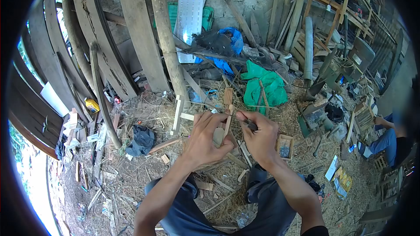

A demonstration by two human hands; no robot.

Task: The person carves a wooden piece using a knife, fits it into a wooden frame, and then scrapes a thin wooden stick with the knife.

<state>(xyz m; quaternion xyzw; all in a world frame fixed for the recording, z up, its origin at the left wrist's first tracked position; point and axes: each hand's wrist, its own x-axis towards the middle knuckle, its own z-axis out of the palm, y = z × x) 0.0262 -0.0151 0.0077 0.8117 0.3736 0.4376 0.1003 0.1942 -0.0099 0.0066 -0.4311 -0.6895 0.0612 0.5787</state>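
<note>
In front of my knees, my left hand [208, 137] is closed around a narrow pale wooden stick [228, 124], which stands tilted between my two hands. My right hand [260, 137] grips a dark-handled tool [250, 124]; its thin tip points left against the stick's upper part, and its exact kind is hard to make out. Left of my left hand, a pale T-shaped wooden piece [177, 116] has its crossbar reaching to my knuckles; whether I hold it is hidden. A brown wooden block [228, 96] shows just beyond the stick.
A small wooden box of nails or similar bits [285, 146] lies right of my right hand. Behind are a green plastic bag [264, 87] and a bamboo post [166, 39]. Wood scraps and shavings cover the ground. A person in blue trousers [385, 146] sits at far right.
</note>
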